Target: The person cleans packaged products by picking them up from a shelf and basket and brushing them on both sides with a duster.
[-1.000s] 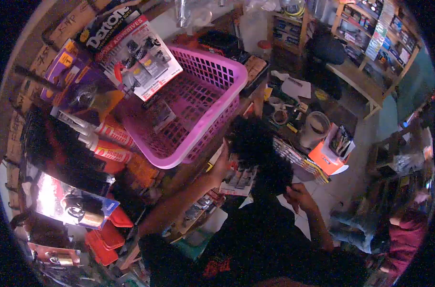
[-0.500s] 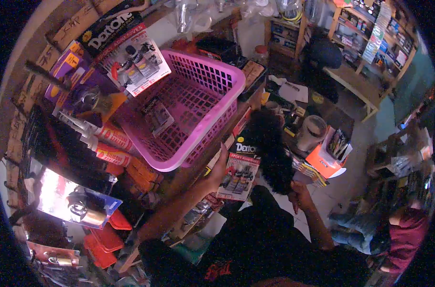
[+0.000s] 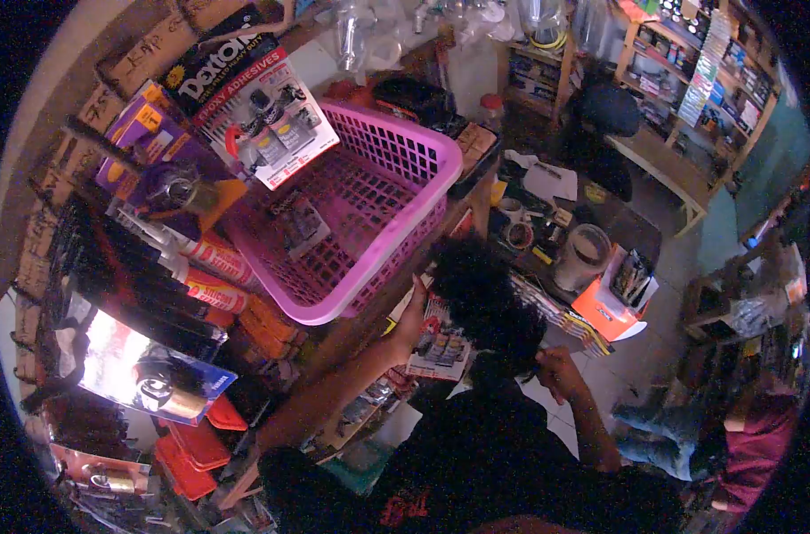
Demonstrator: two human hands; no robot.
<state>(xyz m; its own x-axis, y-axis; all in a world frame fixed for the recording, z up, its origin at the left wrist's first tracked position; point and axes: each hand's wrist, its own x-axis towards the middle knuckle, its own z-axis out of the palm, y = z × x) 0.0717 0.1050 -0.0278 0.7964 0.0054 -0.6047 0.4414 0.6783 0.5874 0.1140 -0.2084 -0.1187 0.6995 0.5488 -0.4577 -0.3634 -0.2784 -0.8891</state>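
In my left hand (image 3: 411, 325) is a Dextone epoxy adhesive pack (image 3: 439, 347), a card showing pictures of two tubes, held upright by its left edge. A fluffy black duster (image 3: 490, 298) lies across the upper part of the pack and hides its heading. My right hand (image 3: 561, 374) is closed at the duster's lower end, where the handle is mostly hidden. Beyond my left hand stands a pink plastic basket (image 3: 396, 236). A similar small pack (image 3: 304, 230) lies inside it.
A larger Dextone pack (image 3: 271, 125) hangs over the basket's far left side. Silicone sealant tubes (image 3: 216, 292) and a shiny blister card (image 3: 151, 369) are at left. An orange box (image 3: 610, 307) and a cup (image 3: 583, 254) stand at right. Maroon clothing (image 3: 761, 445) of another person shows at far right.
The duster has moved left over the pack and now covers its top, which showed before. My left hand still holds the pack. The view has shifted slightly.
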